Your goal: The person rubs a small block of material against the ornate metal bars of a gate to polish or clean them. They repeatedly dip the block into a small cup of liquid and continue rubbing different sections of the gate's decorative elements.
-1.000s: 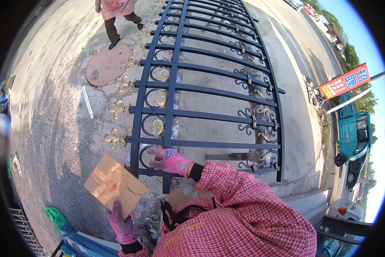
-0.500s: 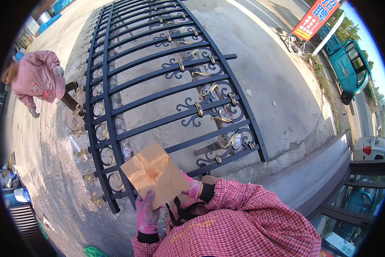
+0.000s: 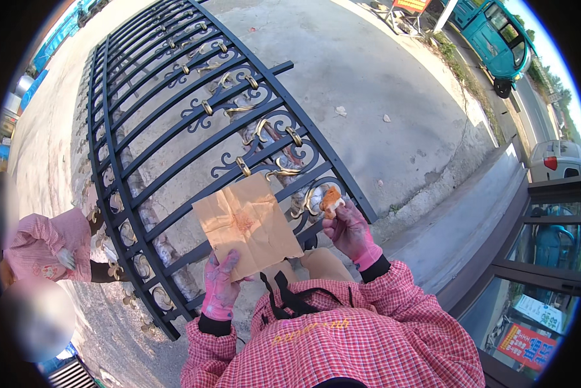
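Pink-gloved hands, two — left hand [image 3: 220,284], right hand [image 3: 353,237]. Cardboard sheet [image 3: 255,226], one. Orange-and-white wad [image 3: 332,200], one. Dark metal fence panel [image 3: 316,140], one. Teal three-wheeler [image 3: 495,42], roadside — one. White vehicle [image 3: 553,157], one.

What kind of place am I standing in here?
Probably an outdoor work yard or forecourt, perhaps for metalwork, beside a road: a long dark metal fence panel with gold ornaments lies over concrete ground, and a glazed building front stands at the right.
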Available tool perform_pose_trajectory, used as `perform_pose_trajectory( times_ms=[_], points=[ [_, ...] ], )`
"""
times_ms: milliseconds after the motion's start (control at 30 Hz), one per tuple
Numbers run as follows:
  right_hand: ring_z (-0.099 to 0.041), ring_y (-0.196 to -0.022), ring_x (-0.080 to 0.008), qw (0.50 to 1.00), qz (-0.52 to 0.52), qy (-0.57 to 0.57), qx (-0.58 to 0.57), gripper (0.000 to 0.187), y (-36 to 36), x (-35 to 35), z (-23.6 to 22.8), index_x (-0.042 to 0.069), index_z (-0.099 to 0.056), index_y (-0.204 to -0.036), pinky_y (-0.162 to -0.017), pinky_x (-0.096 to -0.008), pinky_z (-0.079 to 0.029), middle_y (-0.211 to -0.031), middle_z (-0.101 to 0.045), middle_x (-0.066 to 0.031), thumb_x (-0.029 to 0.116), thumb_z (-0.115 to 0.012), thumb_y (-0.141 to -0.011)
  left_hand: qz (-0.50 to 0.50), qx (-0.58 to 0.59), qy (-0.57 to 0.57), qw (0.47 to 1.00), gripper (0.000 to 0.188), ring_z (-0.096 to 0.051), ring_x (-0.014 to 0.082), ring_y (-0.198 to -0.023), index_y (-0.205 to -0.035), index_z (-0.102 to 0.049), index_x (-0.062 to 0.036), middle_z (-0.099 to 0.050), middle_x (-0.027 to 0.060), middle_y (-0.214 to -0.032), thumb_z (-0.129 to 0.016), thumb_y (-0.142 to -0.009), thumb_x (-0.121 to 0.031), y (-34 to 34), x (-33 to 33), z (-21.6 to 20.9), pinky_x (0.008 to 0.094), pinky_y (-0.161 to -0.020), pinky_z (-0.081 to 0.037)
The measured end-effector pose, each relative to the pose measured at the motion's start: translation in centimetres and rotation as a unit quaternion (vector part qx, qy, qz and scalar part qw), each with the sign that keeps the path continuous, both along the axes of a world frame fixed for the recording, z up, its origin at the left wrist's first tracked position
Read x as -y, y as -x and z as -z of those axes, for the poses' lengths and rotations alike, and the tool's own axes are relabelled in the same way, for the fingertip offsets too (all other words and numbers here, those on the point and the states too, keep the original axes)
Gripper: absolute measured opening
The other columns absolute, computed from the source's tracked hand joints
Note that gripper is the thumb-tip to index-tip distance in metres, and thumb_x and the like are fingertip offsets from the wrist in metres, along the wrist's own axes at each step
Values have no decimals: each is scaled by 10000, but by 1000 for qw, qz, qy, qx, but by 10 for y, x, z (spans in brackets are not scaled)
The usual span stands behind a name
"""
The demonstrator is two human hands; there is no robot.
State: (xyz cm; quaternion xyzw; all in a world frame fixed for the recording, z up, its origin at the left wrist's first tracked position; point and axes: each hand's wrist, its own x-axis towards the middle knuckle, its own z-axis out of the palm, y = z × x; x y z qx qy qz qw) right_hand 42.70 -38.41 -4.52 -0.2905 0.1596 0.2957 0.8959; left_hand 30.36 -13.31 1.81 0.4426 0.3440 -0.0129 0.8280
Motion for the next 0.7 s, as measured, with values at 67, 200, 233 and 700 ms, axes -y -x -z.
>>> perform_pose_trajectory(
  times_ms=[67,200,233,700],
  points=[
    [-653,-726,-181,1000,11,-12,-9,251,-8,25,-2,70,-477,-1114,-610,-287,-563,-920,-612,-79,188,-549,-905,9,10,-8,1000,357,-634,172,-699,-1150,-500,-57,-621,72,-950,-633,-847,-194,-15,15,0,279,-463,-510],
    [-597,-690,-165,999,5,-52,14,375,-32,64,-2,84,-464,-1230,-622,-272,-504,-928,-592,-46,206,-571,-892,39,14,17,999,365,-640,170,-714,-1141,-503,-59,-620,69,-952,-642,-843,-217,-38,49,16,275,-468,-525],
    [-586,-678,-163,998,-2,-58,17,390,-41,73,-1,88,-459,-1245,-627,-270,-497,-937,-586,-43,198,-574,-889,42,16,13,999,367,-640,171,-715,-1139,-503,-60,-620,68,-950,-645,-842,-221,-45,60,16,276,-468,-525],
    [-627,-863,-160,957,-210,90,177,312,-206,170,-22,58,-524,-1172,-778,-279,-522,-1100,-601,-112,113,-594,-873,-159,-30,-22,987,387,-627,168,-719,-1166,-493,-61,-616,67,-946,-636,-840,-210,-104,232,5,282,-476,-501]
  ],
)
